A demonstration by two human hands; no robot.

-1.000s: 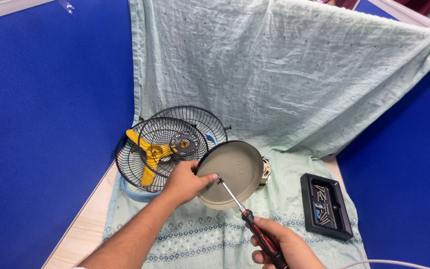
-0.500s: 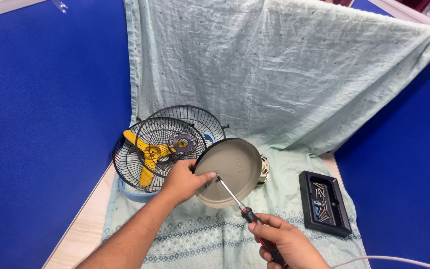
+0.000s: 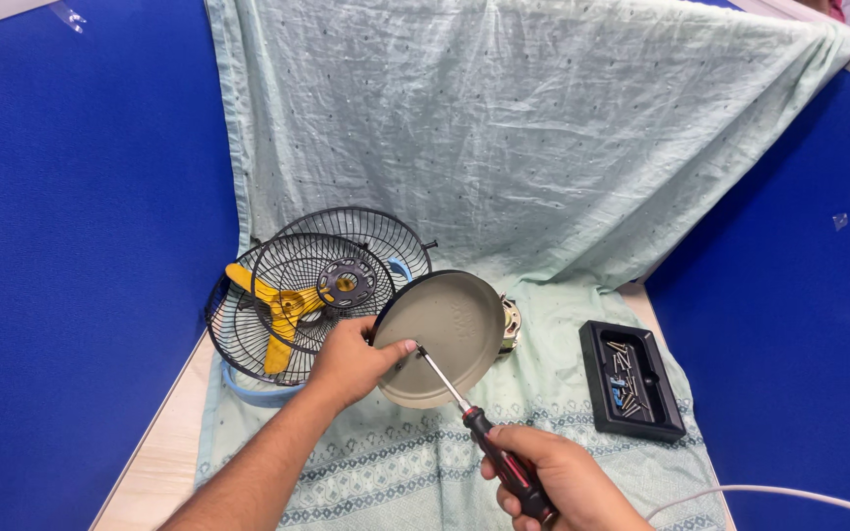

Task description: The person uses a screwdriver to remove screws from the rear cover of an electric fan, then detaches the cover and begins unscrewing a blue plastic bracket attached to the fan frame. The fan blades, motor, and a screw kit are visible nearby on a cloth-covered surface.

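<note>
Nearest us, our right hand [image 3: 553,477] is clamped around the red-and-black handle of a screwdriver [image 3: 484,433], wrist low, shaft angled up and left. The tip meets the lower left face of a round grey base plate [image 3: 450,329]. Our left hand [image 3: 351,359] reaches in from the lower left, forearm extended, fingers closed on the plate's left rim, holding it tilted on the pale green cloth [image 3: 563,197] over the bench. Right of it lies a black screw tray [image 3: 632,379]. Behind the plate lean the black fan guards [image 3: 317,285] with the yellow blade [image 3: 273,305]
</note>
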